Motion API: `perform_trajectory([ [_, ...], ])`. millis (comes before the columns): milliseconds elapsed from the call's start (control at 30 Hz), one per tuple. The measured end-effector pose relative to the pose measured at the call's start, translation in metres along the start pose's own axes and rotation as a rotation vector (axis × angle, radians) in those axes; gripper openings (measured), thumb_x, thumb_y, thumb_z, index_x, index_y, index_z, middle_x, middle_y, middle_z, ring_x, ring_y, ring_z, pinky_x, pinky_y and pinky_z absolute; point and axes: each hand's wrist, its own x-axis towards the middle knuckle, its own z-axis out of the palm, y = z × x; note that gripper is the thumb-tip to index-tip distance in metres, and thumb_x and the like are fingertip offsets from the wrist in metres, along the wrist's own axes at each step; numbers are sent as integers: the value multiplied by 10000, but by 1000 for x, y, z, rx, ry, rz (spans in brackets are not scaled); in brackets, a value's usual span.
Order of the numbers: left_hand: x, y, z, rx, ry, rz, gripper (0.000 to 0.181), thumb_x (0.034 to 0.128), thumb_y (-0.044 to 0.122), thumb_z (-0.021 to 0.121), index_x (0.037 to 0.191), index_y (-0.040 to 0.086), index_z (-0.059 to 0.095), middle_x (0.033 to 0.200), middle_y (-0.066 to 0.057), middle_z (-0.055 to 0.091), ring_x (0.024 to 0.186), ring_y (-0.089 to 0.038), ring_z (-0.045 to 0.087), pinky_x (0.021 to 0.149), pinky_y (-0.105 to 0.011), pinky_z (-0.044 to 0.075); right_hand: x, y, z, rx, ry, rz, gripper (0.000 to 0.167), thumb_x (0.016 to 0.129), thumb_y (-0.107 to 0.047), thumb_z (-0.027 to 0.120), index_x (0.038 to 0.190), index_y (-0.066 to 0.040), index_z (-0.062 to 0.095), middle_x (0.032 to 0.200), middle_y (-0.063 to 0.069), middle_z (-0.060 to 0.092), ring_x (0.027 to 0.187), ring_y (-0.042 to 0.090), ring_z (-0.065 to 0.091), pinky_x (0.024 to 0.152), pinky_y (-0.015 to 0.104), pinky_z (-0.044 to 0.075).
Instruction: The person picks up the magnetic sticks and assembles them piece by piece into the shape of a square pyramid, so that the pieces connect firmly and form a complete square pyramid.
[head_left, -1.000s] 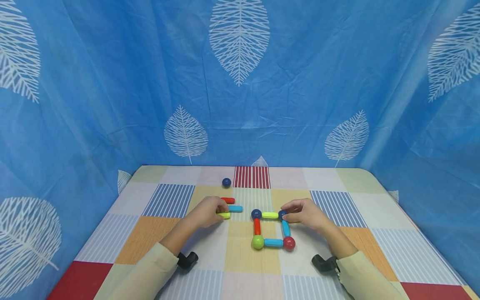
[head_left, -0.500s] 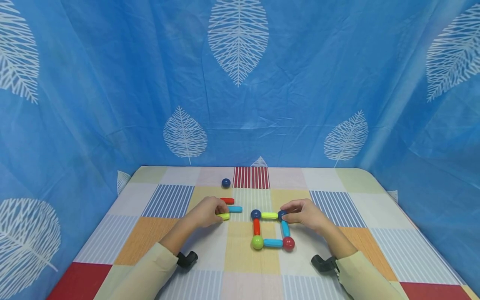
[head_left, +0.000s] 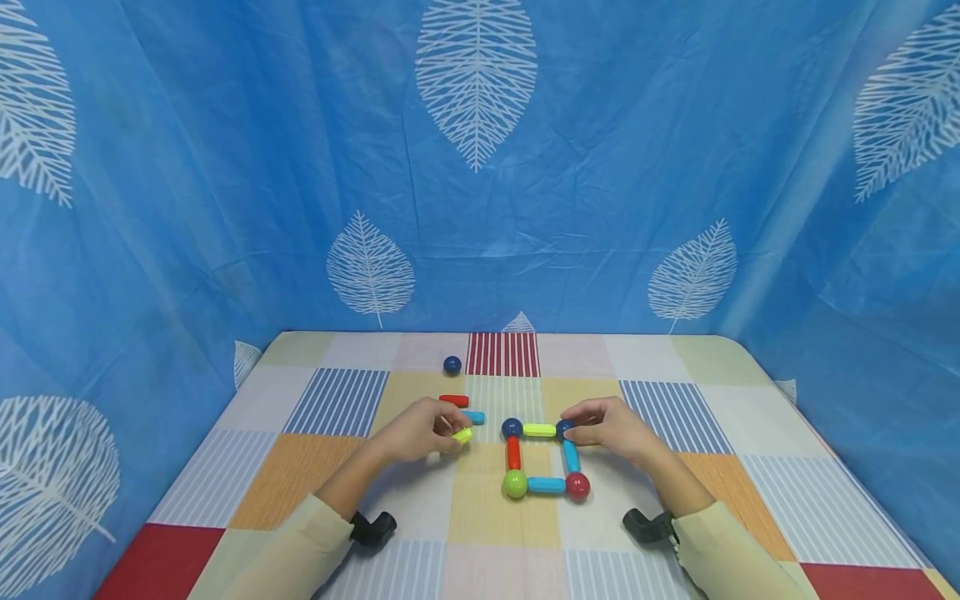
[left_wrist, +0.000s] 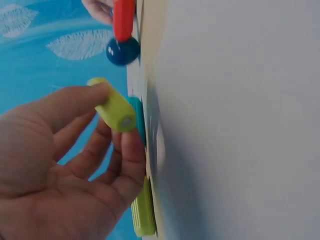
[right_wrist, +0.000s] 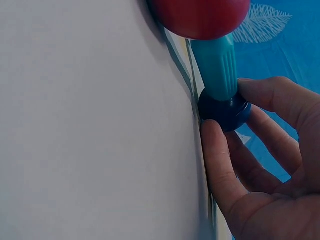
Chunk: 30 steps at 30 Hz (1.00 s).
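My left hand [head_left: 426,428] pinches a yellow-green magnetic rod [left_wrist: 116,107] between thumb and fingers, tilted and lifted off the table. Right of it lies a square of rods and balls: a dark blue ball [head_left: 512,428], a yellow-green rod [head_left: 540,430], a light blue side rod [head_left: 572,457], a red ball [head_left: 577,486], a light blue front rod [head_left: 546,485], a green ball [head_left: 515,483] and a red rod [head_left: 513,453]. At its far right corner, my right hand [head_left: 611,427] holds another dark blue ball [right_wrist: 225,111] between thumb and fingers.
Beyond the left hand lie a loose red rod [head_left: 453,401] and a light blue rod [head_left: 474,417], partly covered by the fingers. Another yellow-green rod [left_wrist: 144,210] shows below the left hand in its wrist view. A loose dark blue ball [head_left: 452,365] sits farther back.
My left hand has picked up the yellow-green rod and moved it slightly right and nearer, turning its end upward. The right hand and the square have stayed put.
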Motion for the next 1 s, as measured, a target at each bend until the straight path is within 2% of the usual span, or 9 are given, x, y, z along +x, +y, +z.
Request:
perform_trajectory([
  [200, -3, 11, 8, -120, -16, 10, 256, 891, 88, 780, 1137, 143, 738, 1007, 19, 681, 920, -155, 628, 797, -288, 549, 0, 0, 0, 2, -5, -3, 322, 870, -144, 809, 1169, -42, 747, 1142, 121, 741, 989, 196, 656, 806, 277, 604],
  [433, -4, 18, 17, -276, -20, 67, 262, 878, 30, 770, 1119, 115, 714, 1080, -21, 695, 987, -173, 642, 872, -265, 566, -1, -1, 0, 1, -8, -1, 321, 872, -138, 802, 1172, -38, 745, 1146, 125, 737, 978, 198, 646, 800, 265, 596],
  [700, -4, 26, 28, -330, -21, 80, 272, 878, 39, 775, 1114, 161, 718, 1039, 2, 689, 1000, -172, 639, 889, -259, 584, 0, 0, -1, 2, -11, -4, 325, 871, -141, 807, 1172, -34, 744, 1146, 133, 737, 973, 201, 650, 801, 268, 600],
  [833, -4, 29, 33, -349, -25, 113, 255, 865, 22, 782, 1093, 124, 728, 1048, -23, 694, 997, -161, 644, 882, -253, 586, 0, 0, -1, 7, -14, -5, 331, 868, -144, 811, 1172, -32, 743, 1143, 133, 738, 973, 199, 652, 799, 264, 601],
  [1000, -3, 32, 39, -354, -29, 131, 233, 858, 45, 804, 1052, 153, 732, 1045, -6, 697, 1004, -152, 660, 883, -254, 591, 0, 0, -2, 12, -18, -6, 333, 871, -149, 810, 1175, -30, 742, 1145, 137, 738, 977, 200, 656, 802, 266, 605],
])
